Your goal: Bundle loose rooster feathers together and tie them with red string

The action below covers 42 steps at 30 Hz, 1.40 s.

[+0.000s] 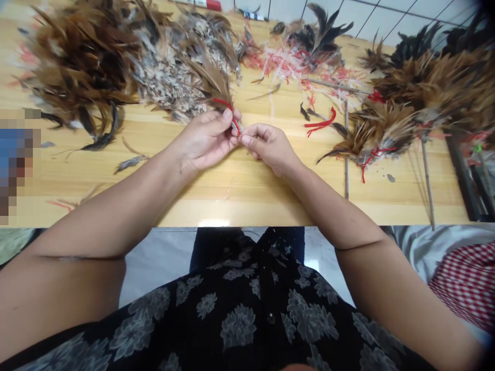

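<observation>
A small bunch of brown feathers [217, 82] is pinched by its quill end in my left hand [211, 135], its tips pointing up and away. Red string [223, 102] runs along the bunch and down over the pale quills. The thumb and forefinger of my right hand [273, 147] are pressed together at the lower end of this string, close against the left fingertips. Whether they also grip the quills is hidden. Just beyond my left hand lies a heap of feathers with grey, fluffy bases [166, 77].
A brown feather pile [85, 56] covers the table's far left. Pink and white string scraps [286, 62] lie at the back. Cut red strings [323, 122] rest right of my hands, near tied feather bundles [382, 129] and thin sticks [347, 175]. A red marker [209, 4] lies at the far edge.
</observation>
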Tool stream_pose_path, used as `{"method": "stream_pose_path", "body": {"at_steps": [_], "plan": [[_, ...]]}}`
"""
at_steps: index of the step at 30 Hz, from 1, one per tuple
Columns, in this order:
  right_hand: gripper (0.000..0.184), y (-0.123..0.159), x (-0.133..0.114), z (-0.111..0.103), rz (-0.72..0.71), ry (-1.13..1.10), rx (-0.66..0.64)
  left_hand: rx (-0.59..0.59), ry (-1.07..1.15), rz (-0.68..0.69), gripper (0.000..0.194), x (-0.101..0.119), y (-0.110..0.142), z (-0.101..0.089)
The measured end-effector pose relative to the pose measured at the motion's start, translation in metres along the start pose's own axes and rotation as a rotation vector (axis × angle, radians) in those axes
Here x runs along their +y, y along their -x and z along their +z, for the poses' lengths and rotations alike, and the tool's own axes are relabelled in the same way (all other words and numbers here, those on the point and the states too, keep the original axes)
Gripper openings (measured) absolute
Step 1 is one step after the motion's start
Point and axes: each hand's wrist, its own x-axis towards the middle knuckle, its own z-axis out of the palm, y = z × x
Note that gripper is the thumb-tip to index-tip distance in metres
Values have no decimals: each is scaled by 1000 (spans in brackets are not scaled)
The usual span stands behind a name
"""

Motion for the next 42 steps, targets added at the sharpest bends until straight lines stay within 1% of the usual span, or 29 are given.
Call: {"method": "stream_pose_path", "body": {"at_steps": [5,8,11,13,16,19,24,28,31,34,36,38,40,42], "plan": [[61,-2,5,0,4,35,4,-47,-33,-7,26,-8,-1,-2],[62,3,0,4,32,-7,20,-107,-81,29,29,-10,-5,-6],[60,7,-9,8,64,-49,69,-160,-135,80,34,-10,-8,-10],[57,8,-15,11,71,-61,118,-168,-163,103,36,-8,-9,-12],[55,7,-21,13,58,-44,166,-139,-187,127,36,-8,-7,-11],[53,6,-22,13,60,-18,142,-105,-207,145,33,-10,-4,-10],[47,4,-18,4,96,-59,34,-143,-252,117,36,-11,-2,-9],[50,4,-19,1,107,-92,-33,-128,-246,137,41,-12,-2,-9],[55,5,-21,4,109,-96,-16,-143,-257,149,45,-13,-2,-8],[61,7,-21,8,102,-122,-11,-243,-259,197,54,-14,-3,-7],[63,8,-21,8,94,-137,-19,-285,-250,216,56,-15,-3,-6],[62,8,-22,8,100,-112,-3,-277,-249,189,49,-15,-2,-5],[62,8,-23,9,115,-64,25,-238,-246,159,40,-14,0,-3],[63,8,-25,9,119,-39,33,-207,-253,137,36,-14,1,-2]]}}
